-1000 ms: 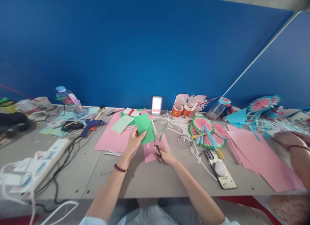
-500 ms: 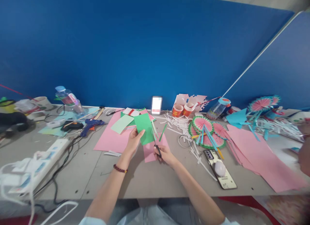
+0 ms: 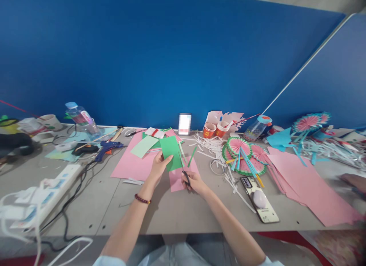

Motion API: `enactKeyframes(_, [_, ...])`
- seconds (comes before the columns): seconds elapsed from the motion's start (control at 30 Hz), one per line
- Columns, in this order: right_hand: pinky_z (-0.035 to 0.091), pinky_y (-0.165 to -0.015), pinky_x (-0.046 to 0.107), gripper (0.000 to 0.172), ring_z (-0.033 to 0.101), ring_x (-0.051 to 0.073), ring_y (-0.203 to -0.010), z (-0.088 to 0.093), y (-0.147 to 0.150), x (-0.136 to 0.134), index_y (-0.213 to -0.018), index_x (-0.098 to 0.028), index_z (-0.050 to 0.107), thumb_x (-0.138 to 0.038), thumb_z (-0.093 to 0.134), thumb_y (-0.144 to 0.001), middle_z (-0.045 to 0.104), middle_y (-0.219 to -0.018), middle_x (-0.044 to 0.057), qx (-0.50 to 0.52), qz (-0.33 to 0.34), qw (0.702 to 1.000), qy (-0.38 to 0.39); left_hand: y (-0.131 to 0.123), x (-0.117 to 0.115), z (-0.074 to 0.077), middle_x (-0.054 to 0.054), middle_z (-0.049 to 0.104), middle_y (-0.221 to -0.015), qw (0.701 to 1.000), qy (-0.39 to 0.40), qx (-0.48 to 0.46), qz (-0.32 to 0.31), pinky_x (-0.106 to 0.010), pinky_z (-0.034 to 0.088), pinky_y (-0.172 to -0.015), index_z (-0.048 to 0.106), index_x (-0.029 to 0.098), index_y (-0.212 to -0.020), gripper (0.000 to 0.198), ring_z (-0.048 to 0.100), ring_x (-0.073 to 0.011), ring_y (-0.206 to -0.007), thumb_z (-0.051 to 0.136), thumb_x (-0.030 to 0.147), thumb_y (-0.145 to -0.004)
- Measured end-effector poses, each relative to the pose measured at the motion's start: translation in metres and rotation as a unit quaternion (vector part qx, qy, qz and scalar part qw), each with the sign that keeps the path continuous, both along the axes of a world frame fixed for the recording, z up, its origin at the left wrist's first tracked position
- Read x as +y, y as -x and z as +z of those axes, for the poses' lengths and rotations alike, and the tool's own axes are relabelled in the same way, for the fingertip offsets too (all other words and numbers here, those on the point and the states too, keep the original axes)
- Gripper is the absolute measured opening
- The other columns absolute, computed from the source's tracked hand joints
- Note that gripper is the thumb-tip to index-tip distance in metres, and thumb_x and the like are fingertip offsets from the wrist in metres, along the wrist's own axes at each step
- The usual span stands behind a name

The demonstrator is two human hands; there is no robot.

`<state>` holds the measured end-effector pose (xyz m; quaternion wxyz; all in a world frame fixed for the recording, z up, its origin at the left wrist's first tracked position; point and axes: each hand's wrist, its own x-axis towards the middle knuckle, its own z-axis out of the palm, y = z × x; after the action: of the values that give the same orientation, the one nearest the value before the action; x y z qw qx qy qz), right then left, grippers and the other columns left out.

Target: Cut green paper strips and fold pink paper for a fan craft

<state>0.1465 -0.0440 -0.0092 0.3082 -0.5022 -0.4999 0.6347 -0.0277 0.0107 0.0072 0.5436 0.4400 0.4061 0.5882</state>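
Head view: at a cluttered grey table, the left hand pinches a flat rectangle of matte green card by its lower edge, thumb on its face. The card stands just above the table at centre, its long axis running from 6 to 12 o'clock and leaning slightly towards 11. The right hand is clenched around the black handles of scissors, whose thin blades point to 11 o'clock and meet the card's lower right edge. Under both lies a small pink sheet; a larger pink sheet spreads at 9 o'clock. At 3 o'clock, pleated round paper fans in pink and green sit among curled white paper strips, with a glossy phone below them. A blue glue gun rests at 10 o'clock, cables trailing. Another person's hand shows at far right.
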Motion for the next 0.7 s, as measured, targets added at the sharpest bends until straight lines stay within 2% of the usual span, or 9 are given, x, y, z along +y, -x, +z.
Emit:
enactKeyframes(0.23, [0.023,-0.032,0.017,0.05,0.035,0.003,-0.032,-0.002,-0.001,0.0,-0.066,-0.017,0.053,-0.067,0.057,-0.069,0.056,-0.046,-0.004,0.006,0.005,1.0,-0.003,-0.002,0.0,-0.001,-0.009,0.066,-0.106,1.0,-0.005,0.03,0.005,-0.031,0.048,-0.083,0.06,0.018,-0.106,0.046,0.062,-0.0207,-0.095,0.075,0.033,-0.065])
enactKeyframes(0.3, [0.023,-0.032,0.017,0.05,0.035,0.003,-0.031,-0.003,-0.001,0.001,-0.066,-0.017,0.052,-0.067,0.057,-0.069,0.056,-0.047,-0.003,0.011,-0.005,1.0,-0.001,0.006,0.002,0.002,-0.008,0.064,-0.109,0.996,0.008,0.027,0.08,-0.029,0.049,-0.08,0.055,0.022,-0.114,0.053,0.062,-0.0194,-0.095,0.074,0.032,-0.065])
enactKeyframes(0.33, [0.023,-0.032,0.017,0.05,0.035,0.003,-0.031,-0.003,-0.001,0.002,-0.066,-0.017,0.052,-0.067,0.058,-0.069,0.056,-0.047,-0.003,0.013,-0.011,1.0,-0.002,0.014,0.004,0.005,-0.007,0.062,-0.11,0.988,0.015,0.017,0.152,-0.028,0.05,-0.076,0.051,0.025,-0.119,0.056,0.062,-0.0181,-0.092,0.072,0.033,-0.067])
enactKeyframes(0.4, [0.023,-0.032,0.017,0.051,0.036,0.003,-0.031,-0.002,-0.001,0.003,-0.064,-0.017,0.051,-0.068,0.058,-0.068,0.055,-0.045,-0.004,0.018,-0.017,1.0,-0.007,0.032,0.008,0.009,-0.008,0.06,-0.11,0.954,0.023,-0.041,0.295,-0.028,0.052,-0.068,0.043,0.027,-0.125,0.048,0.063,-0.0174,-0.089,0.054,0.039,-0.08])
enactKeyframes(0.47, [0.023,-0.031,0.017,0.051,0.036,0.003,-0.031,-0.001,-0.001,0.003,-0.063,-0.017,0.051,-0.068,0.059,-0.067,0.054,-0.044,-0.004,0.018,-0.016,1.0,-0.009,0.047,0.013,0.012,-0.007,0.061,-0.104,0.923,0.019,-0.074,0.378,-0.027,0.052,-0.065,0.038,0.027,-0.128,0.044,0.063,-0.016,-0.085,0.041,0.038,-0.085])
enactKeyframes(0.5, [0.022,-0.031,0.017,0.051,0.036,0.003,-0.03,-0.001,0.0,0.003,-0.063,-0.017,0.051,-0.068,0.059,-0.067,0.054,-0.044,-0.004,0.018,-0.015,1.0,-0.009,0.05,0.015,0.012,-0.007,0.061,-0.101,0.918,0.019,-0.068,0.39,-0.026,0.051,-0.064,0.04,0.026,-0.125,0.042,0.063,-0.0154,-0.083,0.04,0.035,-0.085])
enactKeyframes(0.53, [0.022,-0.031,0.017,0.051,0.036,0.003,-0.03,-0.001,0.0,0.003,-0.063,-0.017,0.051,-0.068,0.059,-0.067,0.054,-0.044,-0.004,0.017,-0.015,1.0,-0.009,0.051,0.016,0.011,-0.006,0.061,-0.096,0.926,0.025,-0.049,0.374,-0.027,0.051,-0.064,0.044,0.024,-0.12,0.038,0.063,-0.0152,-0.08,0.042,0.033,-0.083])
enactKeyframes(0.6, [0.023,-0.031,0.017,0.051,0.035,0.003,-0.03,-0.002,0.001,0.002,-0.064,-0.017,0.052,-0.068,0.059,-0.067,0.054,-0.044,-0.004,0.017,-0.012,1.0,-0.009,0.041,0.016,0.006,-0.004,0.062,-0.091,0.954,0.014,0.006,0.299,-0.027,0.051,-0.066,0.051,0.021,-0.11,0.033,0.063,-0.0152,-0.077,0.047,0.033,-0.08])
enactKeyframes(0.7, [0.025,-0.031,0.017,0.05,0.036,0.003,-0.03,-0.003,0.001,0.002,-0.064,-0.017,0.053,-0.066,0.06,-0.067,0.054,-0.044,-0.004,0.02,-0.006,1.0,-0.015,0.012,0.01,-0.003,-0.007,0.063,-0.089,0.988,0.006,0.115,0.106,-0.029,0.05,-0.067,0.059,0.018,-0.097,0.03,0.062,-0.017,-0.075,0.053,0.04,-0.078])
